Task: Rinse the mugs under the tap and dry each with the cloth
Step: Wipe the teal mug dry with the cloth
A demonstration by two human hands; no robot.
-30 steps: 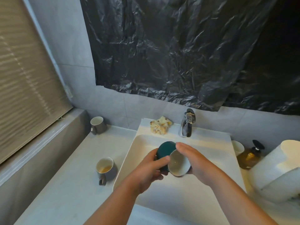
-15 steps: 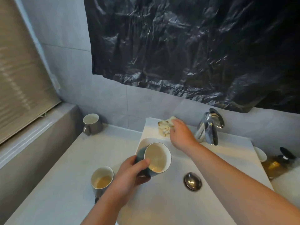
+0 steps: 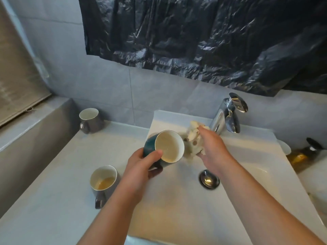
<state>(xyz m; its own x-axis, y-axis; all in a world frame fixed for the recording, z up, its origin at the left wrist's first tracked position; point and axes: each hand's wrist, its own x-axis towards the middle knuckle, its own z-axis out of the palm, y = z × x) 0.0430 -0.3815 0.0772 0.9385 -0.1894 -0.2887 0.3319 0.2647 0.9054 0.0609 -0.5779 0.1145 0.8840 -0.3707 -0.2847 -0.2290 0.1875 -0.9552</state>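
Now | left hand (image 3: 139, 167) grips teal mug (image 3: 165, 147) | cloth (image 3: 194, 138) in right hand (image 3: 211, 149)

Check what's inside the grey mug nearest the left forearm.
The near grey mug holds a shallow pool of amber liquid against its white inner wall. Its near rim hides part of the bottom.

A washroom in a home.
There is a white sink (image 3: 247, 156) with a shiny tap (image 3: 230, 117), a grey tiled wall (image 3: 106, 89), a soap bottle (image 3: 299, 157) at the side and a window blind (image 3: 17, 76).
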